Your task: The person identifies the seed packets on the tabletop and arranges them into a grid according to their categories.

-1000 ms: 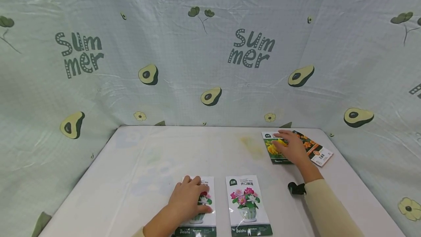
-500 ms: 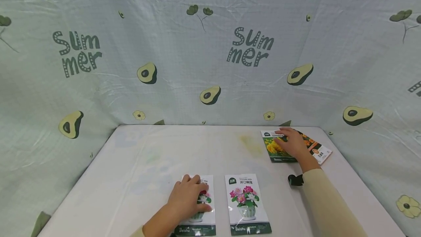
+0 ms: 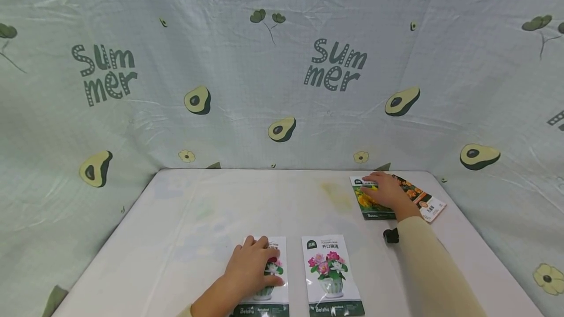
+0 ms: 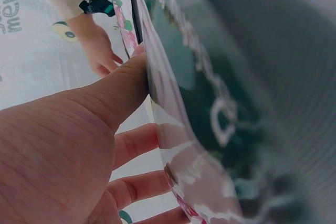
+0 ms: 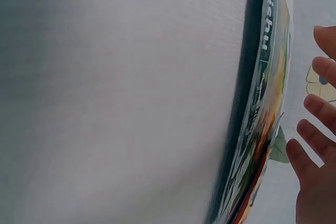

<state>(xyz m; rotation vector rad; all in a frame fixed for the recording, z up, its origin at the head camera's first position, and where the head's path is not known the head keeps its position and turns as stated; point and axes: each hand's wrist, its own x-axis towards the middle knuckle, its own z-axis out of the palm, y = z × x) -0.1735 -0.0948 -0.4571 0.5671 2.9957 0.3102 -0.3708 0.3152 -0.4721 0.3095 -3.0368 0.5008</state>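
"Where is the left hand [image 3: 248, 265]?"
"Down on the left pot packet [image 3: 276, 295]. Its fingers are spread out and touch the front."
"What's next to that?"
"The right pot packet [image 3: 332, 278]. It lies flat on the table [image 3: 211, 214], a little gap between them."
"And the right hand [image 3: 387, 192]?"
"At the back. It's above the yellow packet [image 3: 364, 203], fingers apart, with a gap under them."
"What's that slanted one?"
"The orange packet [image 3: 426, 203], beside the yellow one. The hand hides where they meet."
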